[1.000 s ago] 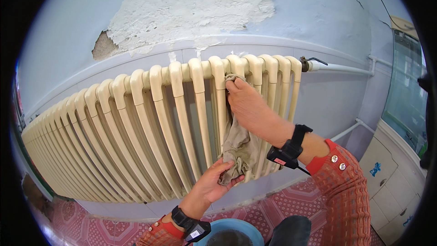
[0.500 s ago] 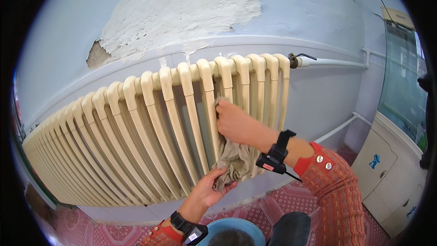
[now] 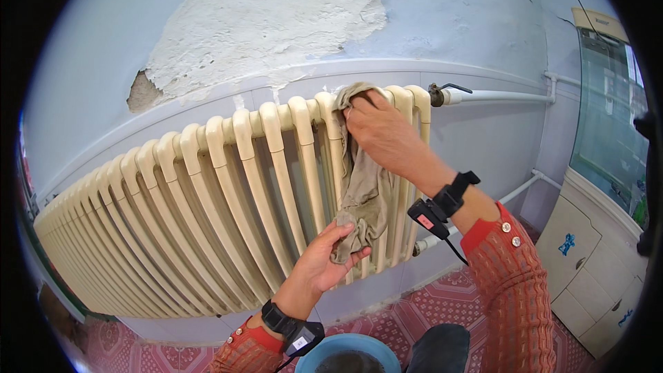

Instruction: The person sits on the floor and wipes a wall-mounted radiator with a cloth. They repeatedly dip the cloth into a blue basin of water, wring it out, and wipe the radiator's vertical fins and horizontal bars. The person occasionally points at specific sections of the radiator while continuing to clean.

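A long cream column radiator runs along the wall from the far left to the right of centre. A damp-looking greyish-brown cloth hangs down over its columns near the right end. My right hand presses the cloth's upper end against the top of a column, its fingers closed on the fabric. Lower down, my left hand grips the cloth's bottom end between thumb and fingers, in front of the columns. The column tops under the cloth are hidden.
Below my left forearm a blue basin holds dark water, beside my knee. A black-handled valve and white pipe adjoin the radiator's right end. A pale cabinet with glass above stands at right. Plaster is peeling.
My right hand has moved up from the column's side to its top, drawing the cloth upward so that it stretches out. The left hand still grips the lower end, slightly higher.
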The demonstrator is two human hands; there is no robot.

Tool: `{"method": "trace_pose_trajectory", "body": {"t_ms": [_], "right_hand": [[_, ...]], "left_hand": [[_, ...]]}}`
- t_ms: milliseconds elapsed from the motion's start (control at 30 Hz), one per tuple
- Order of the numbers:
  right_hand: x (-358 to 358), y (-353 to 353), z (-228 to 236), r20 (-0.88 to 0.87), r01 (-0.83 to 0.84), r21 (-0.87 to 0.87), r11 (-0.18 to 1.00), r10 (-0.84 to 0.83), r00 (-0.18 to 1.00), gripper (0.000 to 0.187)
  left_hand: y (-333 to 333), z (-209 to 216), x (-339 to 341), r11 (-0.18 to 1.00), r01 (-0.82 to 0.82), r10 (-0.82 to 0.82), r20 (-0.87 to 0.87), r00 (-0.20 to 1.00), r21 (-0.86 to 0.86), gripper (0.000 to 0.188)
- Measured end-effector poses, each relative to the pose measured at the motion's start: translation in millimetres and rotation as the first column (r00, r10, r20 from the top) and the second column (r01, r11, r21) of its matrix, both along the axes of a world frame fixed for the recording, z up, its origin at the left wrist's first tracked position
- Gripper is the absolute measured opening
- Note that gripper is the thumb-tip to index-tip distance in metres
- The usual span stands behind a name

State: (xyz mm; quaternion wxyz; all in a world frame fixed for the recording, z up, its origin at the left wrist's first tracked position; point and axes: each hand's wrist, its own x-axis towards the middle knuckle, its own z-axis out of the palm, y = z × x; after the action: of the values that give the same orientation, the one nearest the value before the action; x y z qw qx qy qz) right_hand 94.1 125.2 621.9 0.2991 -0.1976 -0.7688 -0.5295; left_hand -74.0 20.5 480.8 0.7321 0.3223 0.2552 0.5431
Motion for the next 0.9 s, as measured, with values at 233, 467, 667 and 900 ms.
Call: {"method": "trace_pose_trajectory", "body": {"t_ms": [233, 467, 667, 900], "right_hand": [[-12.7, 26.0, -38.0, -0.048, -0.015, 0.086, 0.996, 0.020, 0.999, 0.019], [-21.5, 13.0, -85.5, 0.249, 0.206, -0.211, 0.956, -0.152, 0.956, 0.017], [-7.5, 18.5, -44.4, -0.052, -0.045, 0.017, 0.999, 0.046, 0.998, 0.017], [-20.4, 21.1, -38.7, 0.130, 0.236, 0.023, 0.971, -0.237, 0.963, 0.019]], "left_hand": [[6.1, -21.1, -0.3, 0.997, -0.014, 0.011, -0.048, 0.999, -0.072, 0.033], [7.2, -48.8, -5.5, 0.988, 0.064, -0.065, -0.002, 0.998, -0.143, 0.021], [4.9, -36.6, -8.6, 0.996, 0.041, -0.044, -0.036, 0.998, -0.079, 0.030], [11.2, -20.6, -3.0, 0.996, 0.052, -0.056, -0.056, 0.997, -0.069, 0.036]]}}
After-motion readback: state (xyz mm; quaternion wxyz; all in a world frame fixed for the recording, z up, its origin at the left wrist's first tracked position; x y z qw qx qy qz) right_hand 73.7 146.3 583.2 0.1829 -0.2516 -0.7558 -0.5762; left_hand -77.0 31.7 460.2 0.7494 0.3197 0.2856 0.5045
